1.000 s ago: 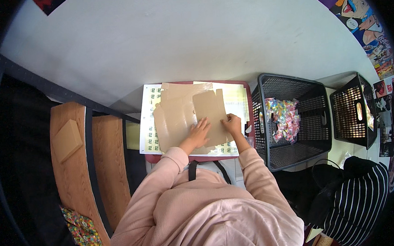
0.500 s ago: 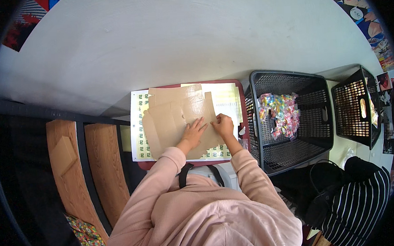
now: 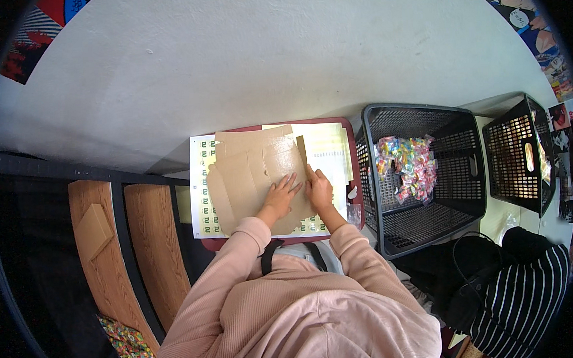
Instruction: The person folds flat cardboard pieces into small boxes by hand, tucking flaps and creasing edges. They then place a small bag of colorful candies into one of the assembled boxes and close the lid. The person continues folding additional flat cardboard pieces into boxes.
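A flat brown cardboard box blank [image 3: 251, 187] with creased flaps lies in front of me on printed sheets. My left hand [image 3: 281, 199] rests on it with fingers spread, pressing near its middle. Along the right side, a narrow flap [image 3: 302, 155] is tilted up from the crease. My right hand [image 3: 319, 191] grips that flap's lower part, with the fingers partly hidden. Under the cardboard, a white sheet with rows of green marks [image 3: 204, 183] and another pale yellow and white sheet [image 3: 330, 141] cover most of a dark red board [image 3: 358, 204].
Right of the board stands a black plastic basket [image 3: 374, 200] with colourful wrapped sweets [image 3: 415, 169] inside. Beyond it is a second black basket [image 3: 509, 161]. Wood-coloured shelves [image 3: 148, 231] stand at left, one bearing a folded cardboard piece [image 3: 95, 231]. Dark and striped cloth [image 3: 519, 296] lies at lower right.
My right hand has slid down toward me along the flap, which now stands up more steeply. My left hand has stayed on the cardboard.
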The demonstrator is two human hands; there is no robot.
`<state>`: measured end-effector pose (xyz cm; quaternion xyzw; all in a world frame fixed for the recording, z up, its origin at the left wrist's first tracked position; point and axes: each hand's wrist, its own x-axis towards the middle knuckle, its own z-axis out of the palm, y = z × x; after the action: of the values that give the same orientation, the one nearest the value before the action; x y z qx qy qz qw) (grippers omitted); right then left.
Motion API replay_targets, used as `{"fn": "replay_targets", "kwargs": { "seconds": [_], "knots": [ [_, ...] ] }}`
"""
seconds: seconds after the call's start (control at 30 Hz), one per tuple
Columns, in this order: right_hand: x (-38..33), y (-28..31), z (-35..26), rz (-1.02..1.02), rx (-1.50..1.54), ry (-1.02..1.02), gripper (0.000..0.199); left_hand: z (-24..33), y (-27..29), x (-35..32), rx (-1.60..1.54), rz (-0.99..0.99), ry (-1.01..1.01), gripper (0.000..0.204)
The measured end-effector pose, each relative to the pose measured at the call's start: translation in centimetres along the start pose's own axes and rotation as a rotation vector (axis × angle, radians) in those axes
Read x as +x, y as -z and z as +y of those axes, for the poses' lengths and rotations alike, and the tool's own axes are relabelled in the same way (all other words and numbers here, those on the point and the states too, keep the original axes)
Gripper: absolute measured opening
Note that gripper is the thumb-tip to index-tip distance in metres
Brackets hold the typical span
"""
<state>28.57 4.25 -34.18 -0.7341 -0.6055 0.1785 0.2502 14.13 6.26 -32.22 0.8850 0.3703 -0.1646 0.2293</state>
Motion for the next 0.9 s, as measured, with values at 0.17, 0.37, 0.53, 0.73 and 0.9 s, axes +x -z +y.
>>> {"fn": "replay_targets", "kwargs": {
  "seconds": [0.17,0.37,0.53,0.73,0.9],
  "knots": [
    [-0.4,-1.1,0.1,-0.063,0.023,0.051,0.051,0.0,0.1,0.0,-0.008,-0.016,0.005,0.086],
    [-1.2,-2.0,-1.2,-0.187,-0.064,0.061,0.052,-0.7,-0.4,0.2,-0.036,0.013,0.023,0.086],
    [-0.5,-2.8,0.7,-0.182,0.060,0.070,0.045,-0.3,0.1,-0.2,-0.088,0.060,0.012,0.085],
    [0.6,-3.0,2.7,0.023,0.319,-0.104,0.043,-1.1,-1.1,-0.7,-0.275,0.216,0.010,0.084],
    [1.5,-2.9,2.1,-0.172,0.508,-0.325,0.038,-1.1,-1.6,-1.5,-0.272,0.295,-0.030,0.084]
  ]
}}
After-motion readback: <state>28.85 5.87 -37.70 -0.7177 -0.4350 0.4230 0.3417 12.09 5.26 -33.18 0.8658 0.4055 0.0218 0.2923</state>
